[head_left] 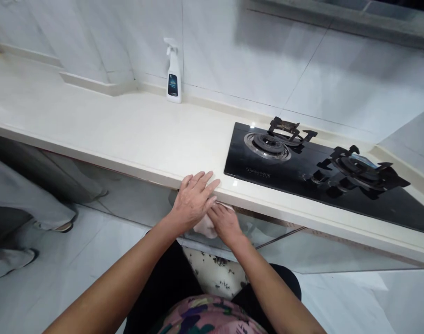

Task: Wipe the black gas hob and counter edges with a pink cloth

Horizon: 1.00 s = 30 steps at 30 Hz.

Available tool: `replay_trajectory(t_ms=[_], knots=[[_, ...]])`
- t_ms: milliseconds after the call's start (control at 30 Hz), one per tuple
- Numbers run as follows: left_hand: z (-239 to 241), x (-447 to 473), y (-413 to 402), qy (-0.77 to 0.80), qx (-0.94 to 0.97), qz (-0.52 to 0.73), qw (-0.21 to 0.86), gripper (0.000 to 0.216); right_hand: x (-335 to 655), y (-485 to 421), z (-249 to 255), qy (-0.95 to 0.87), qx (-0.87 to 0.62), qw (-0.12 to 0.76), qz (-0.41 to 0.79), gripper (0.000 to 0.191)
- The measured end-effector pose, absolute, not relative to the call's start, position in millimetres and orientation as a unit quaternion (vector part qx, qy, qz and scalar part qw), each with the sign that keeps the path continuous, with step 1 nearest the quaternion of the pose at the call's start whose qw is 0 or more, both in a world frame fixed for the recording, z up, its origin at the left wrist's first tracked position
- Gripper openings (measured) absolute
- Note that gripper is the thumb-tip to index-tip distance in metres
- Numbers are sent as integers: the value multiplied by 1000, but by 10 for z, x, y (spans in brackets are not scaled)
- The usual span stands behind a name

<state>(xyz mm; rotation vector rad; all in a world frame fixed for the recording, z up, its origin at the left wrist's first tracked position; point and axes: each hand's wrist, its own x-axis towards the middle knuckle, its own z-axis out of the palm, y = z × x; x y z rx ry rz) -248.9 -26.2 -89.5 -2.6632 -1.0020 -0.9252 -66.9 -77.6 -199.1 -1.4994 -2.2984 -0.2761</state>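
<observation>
My left hand (195,198) lies over the front edge of the pale countertop (128,134), fingers stretched out and a little apart, with nothing in it. Just below that edge, my right hand (225,223) presses a light pinkish-white cloth (206,227) against the cabinet front (260,227). Part of the cloth is hidden behind my fingers and under the counter's lip. The two hands are close together, the left thumb near the right fingertips.
A black gas hob (281,176) sits in the counter at the right, one pan support (291,132) lifted off its burner. A white spray bottle (174,76) stands upright by the wall. At the left, another person's trouser leg (34,195) is near the cabinets.
</observation>
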Motion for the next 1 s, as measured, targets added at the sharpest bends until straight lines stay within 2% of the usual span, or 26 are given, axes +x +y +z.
replay_trajectory(t_ms=[200,300,400,533,733,833,933,1000], knots=[[-960,-2538,-342,-360,-878,-307,77,48,468,-1573,-2274,-703,-671,159,-174,74],[-982,-2495,-360,-374,-866,-321,82,48,786,-1927,-2395,-645,-712,226,-160,70],[-993,-2456,-369,-383,-858,-333,85,46,781,-2122,-2461,-573,-735,338,-130,56],[-995,-2444,-378,-387,-851,-342,88,46,618,-2115,-2448,-423,-788,445,43,46],[-994,-2461,-366,-385,-851,-342,99,45,578,-2077,-2134,-176,-767,554,272,69],[-998,-2450,-364,-384,-849,-351,93,45,575,-2261,-1806,-137,-714,574,377,73],[-997,-2425,-372,-387,-843,-365,81,44,576,-2443,-1365,-106,-663,608,423,67],[-994,-2411,-376,-391,-839,-371,80,42,615,-2477,-1059,-102,-637,652,398,58]])
